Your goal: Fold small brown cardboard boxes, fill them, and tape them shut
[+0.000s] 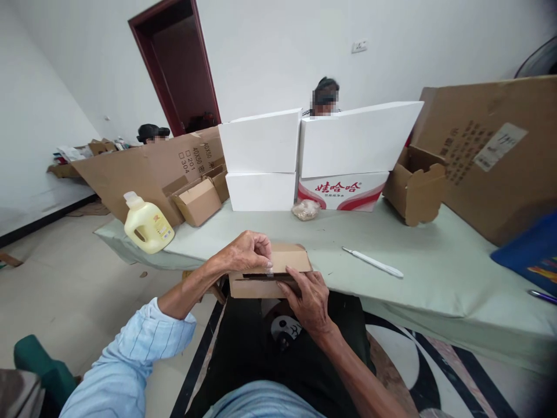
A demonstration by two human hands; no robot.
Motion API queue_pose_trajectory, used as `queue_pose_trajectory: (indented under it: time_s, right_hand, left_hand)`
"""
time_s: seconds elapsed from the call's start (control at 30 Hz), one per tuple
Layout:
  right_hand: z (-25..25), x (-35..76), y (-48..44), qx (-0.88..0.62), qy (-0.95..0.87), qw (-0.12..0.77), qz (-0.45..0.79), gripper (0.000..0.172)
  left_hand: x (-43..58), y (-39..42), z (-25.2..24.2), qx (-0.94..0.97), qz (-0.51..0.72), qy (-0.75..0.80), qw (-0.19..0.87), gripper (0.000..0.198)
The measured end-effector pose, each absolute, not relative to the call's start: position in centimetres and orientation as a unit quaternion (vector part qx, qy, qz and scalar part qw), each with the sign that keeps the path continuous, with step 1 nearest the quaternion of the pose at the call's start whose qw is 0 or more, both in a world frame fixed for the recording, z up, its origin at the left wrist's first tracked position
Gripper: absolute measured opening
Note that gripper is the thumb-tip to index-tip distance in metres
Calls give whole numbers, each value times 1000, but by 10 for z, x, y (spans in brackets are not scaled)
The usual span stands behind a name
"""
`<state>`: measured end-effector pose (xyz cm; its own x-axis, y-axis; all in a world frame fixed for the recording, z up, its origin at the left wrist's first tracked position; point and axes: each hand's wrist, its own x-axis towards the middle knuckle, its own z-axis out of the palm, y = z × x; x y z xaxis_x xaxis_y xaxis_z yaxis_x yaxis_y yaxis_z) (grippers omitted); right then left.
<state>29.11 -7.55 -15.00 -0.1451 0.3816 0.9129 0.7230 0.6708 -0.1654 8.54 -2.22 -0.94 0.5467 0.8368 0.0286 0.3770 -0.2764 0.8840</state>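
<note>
A small brown cardboard box (252, 288) lies at the table's front edge, just above my lap. A dark gap runs between its top flaps. My left hand (250, 251) is closed in a pinch over that gap, with a small shiny, clear bit (270, 271) at the fingertips that is too small to name. On the box's right end, my right hand (310, 297) grips the cardboard, thumb on the near panel and fingers on the far flap. What lies inside the box is hidden.
On the green-covered table (331, 232) lie a white-handled knife (376, 264) and a crumpled plastic lump (306, 209). White boxes (261, 191) stand behind, with open cartons (422, 191) beside them. A yellow jug (149, 223) is left, a blue container (531, 249) right. Two people sit beyond.
</note>
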Motion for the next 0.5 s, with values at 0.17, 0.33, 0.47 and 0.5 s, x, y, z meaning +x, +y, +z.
queue_pose_trajectory:
  time_s: [0.17, 0.33, 0.47, 0.5]
  right_hand:
    - [-150, 290, -76, -378, -739, 535, -156, 45]
    - [-148, 289, -76, -369, -737, 542, -166, 42]
    - [-150, 289, -75, -376, -735, 542, -155, 42]
    - [-151, 289, -75, -377, -734, 544, -153, 42]
  left_hand:
    - [89, -26, -8, 784, 249, 416, 388, 11]
    - [89, -33, -9, 803, 244, 432, 332, 11]
    - [89, -40, -10, 814, 232, 474, 241, 15]
    - [89, -42, -10, 815, 229, 489, 211, 17]
